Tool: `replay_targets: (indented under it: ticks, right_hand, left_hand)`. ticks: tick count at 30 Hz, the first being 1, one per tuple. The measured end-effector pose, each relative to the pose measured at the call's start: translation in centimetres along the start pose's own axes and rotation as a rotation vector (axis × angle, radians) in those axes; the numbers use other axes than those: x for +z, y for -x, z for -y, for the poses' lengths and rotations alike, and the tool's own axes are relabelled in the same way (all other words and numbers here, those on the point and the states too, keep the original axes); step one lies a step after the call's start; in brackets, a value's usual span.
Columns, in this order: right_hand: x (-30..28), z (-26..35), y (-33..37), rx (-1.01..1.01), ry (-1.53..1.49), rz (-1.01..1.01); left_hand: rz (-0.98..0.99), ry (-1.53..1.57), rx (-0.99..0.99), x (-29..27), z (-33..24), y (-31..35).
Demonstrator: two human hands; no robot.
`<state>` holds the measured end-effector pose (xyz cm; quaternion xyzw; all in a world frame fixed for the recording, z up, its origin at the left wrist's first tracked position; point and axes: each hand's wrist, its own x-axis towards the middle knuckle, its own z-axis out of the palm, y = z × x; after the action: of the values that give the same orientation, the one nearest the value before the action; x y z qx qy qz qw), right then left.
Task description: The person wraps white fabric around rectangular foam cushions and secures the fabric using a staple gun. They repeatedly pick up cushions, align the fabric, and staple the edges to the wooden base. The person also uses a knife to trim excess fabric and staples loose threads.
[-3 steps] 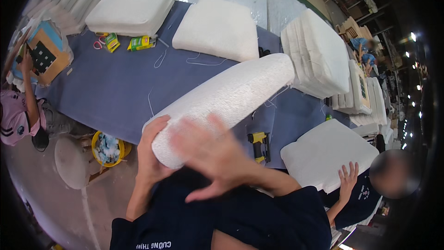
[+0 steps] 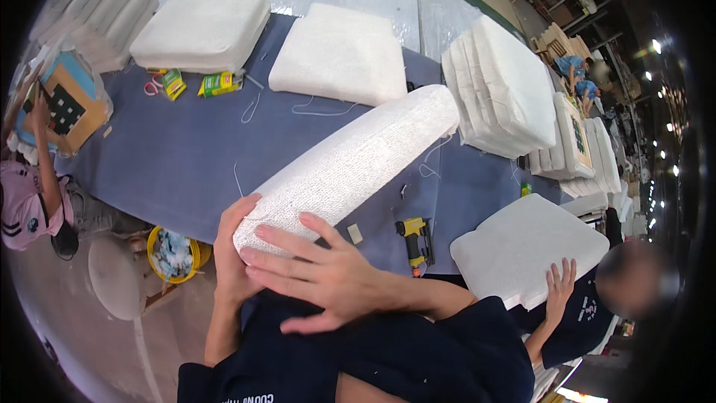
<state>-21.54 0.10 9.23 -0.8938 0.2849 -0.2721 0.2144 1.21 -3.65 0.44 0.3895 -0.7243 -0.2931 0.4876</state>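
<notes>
A white fabric-covered seat cushion (image 2: 358,151) is tilted up on its edge in front of me, running from near my body toward the far right. At its near left corner my left hand (image 2: 236,254) is wrapped round the edge and grips it. Across the near end lies my right hand (image 2: 321,272), its fingers stretched and spread on the fabric, the thumb held apart. Loose white thread (image 2: 428,170) hangs by the cushion's far end. Just right of my right hand, a yellow and black staple gun (image 2: 414,242) lies on the blue-grey table (image 2: 179,149).
White cushions (image 2: 339,56) lie at the back, with a stack (image 2: 500,89) to the right. Scissors (image 2: 153,86) and yellow-green packets (image 2: 220,84) sit far left. A co-worker's hand (image 2: 561,283) rests on another cushion (image 2: 526,250). A yellow bucket (image 2: 198,254) stands below left.
My right hand, blurred by motion before, has come down a little and lies sharp on the cushion's near end. The view has shifted slightly; a small pale scrap now shows beside that hand.
</notes>
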Motion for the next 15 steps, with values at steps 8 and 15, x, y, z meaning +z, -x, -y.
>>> replay_targets:
  ticks: [8,15]
  right_hand:
    - [-5.0,-5.5,0.8,0.101,0.495,-0.133]
    - [-6.8,-6.9,3.1,0.212,0.587,-0.193]
  left_hand:
    - [0.055,0.065,0.008,0.0,-1.0,1.0]
    - [0.073,0.064,-0.113,0.6,6.6,7.0]
